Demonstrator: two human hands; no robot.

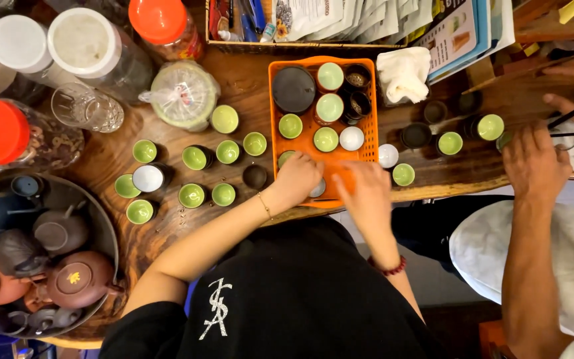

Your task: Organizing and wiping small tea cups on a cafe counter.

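My left hand (297,178) grips a small green-glazed teacup (287,158) at the orange plastic basket's (369,143) near edge; right hand (367,199) blurred, grip unclear.

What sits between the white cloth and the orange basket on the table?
In the head view, nothing: only a bare strip of wooden table separates the white cloth from the orange basket.

Left hand (297,178) and right hand (365,194) lowered, fingers curled.
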